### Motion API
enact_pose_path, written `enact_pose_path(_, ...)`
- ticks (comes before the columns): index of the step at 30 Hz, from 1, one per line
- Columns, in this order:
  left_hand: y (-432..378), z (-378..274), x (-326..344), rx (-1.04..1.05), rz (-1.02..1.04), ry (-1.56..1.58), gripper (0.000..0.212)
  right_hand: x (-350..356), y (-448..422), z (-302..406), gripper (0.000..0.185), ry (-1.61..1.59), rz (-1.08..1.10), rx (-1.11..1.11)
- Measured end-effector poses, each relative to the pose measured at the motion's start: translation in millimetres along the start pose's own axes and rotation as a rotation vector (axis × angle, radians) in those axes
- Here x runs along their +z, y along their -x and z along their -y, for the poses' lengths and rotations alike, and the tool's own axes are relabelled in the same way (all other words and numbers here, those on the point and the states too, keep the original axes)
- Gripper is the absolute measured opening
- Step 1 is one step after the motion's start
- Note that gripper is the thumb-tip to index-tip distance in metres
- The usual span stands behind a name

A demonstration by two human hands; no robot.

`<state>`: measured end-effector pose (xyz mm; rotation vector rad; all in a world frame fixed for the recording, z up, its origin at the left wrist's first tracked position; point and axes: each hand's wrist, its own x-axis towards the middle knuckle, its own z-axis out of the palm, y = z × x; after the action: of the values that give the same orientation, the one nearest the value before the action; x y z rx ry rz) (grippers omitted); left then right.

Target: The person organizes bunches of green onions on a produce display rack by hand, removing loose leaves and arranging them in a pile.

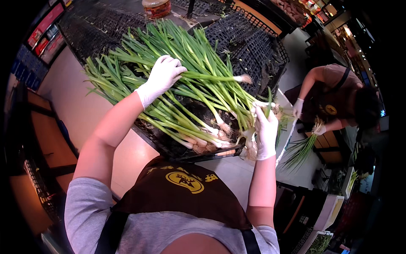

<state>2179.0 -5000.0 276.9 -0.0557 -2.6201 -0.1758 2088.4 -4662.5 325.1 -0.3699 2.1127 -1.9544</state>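
Observation:
A large heap of green garlic stalks (190,79) with white bulb ends and roots lies on a black plastic mesh display stand (250,44). My left hand (166,74), in a white glove, is closed around the green part of a stalk whose rooted end (242,78) points right over the heap. At the heap's right edge, my right hand (265,130), gloved too, has its fingers bent at the white ends of some stalks; a green leaf stands up by the thumb. Rooty bulbs (250,144) hang beside its palm.
On the right a gloved co-worker (336,92) in a dark apron holds a bunch of long green stalks (301,150). A plastic jar (156,8) stands at the stand's back. White foam boxes (328,212), some with greens, are at the lower right. Wooden-panelled shelving (47,133) is at left.

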Motion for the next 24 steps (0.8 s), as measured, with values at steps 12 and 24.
enact_pose_path(12,31.8,-6.4,-58.1,-0.050,0.320,0.259,0.025,150.2,-24.2,-10.8,0.019,0.895,0.476,-0.762)
enact_pose_path(24,25.6,-68.2,-16.3,0.143,-0.161,0.174,0.048,114.1,-13.8,-8.5,0.027,-0.165,0.294,0.255)
